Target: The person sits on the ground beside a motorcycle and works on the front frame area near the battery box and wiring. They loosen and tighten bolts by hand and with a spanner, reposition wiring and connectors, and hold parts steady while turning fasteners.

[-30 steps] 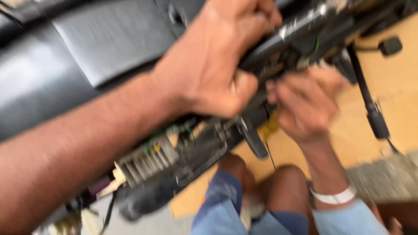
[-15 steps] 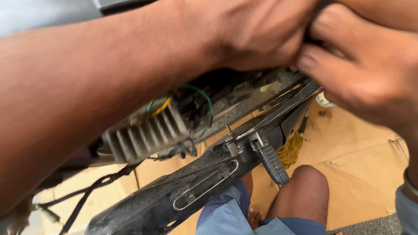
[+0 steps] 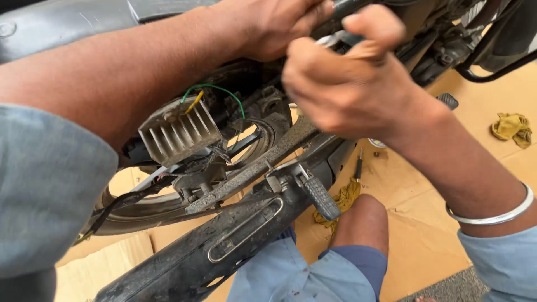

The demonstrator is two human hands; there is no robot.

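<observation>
Hands (image 3: 335, 84) lower on motorcycle frame (image 3: 246, 223)

**Tight above the footpeg, open beyond it**

Above the footpeg (image 3: 320, 197), the finned block (image 3: 174, 133), wires (image 3: 212, 89) and wheel (image 3: 168, 210) crowded the frame, and both hands, left (image 3: 274, 25) and right (image 3: 347, 84), filled the gap there. Right of the footpeg lay open cardboard (image 3: 425, 235), broken only by a knee (image 3: 363, 221), screwdriver (image 3: 358, 165) and rags (image 3: 510, 127).

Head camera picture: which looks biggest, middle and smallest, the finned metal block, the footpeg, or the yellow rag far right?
1. Finned metal block
2. Footpeg
3. Yellow rag, though it lies farther away, so it may only look smallest.
</observation>
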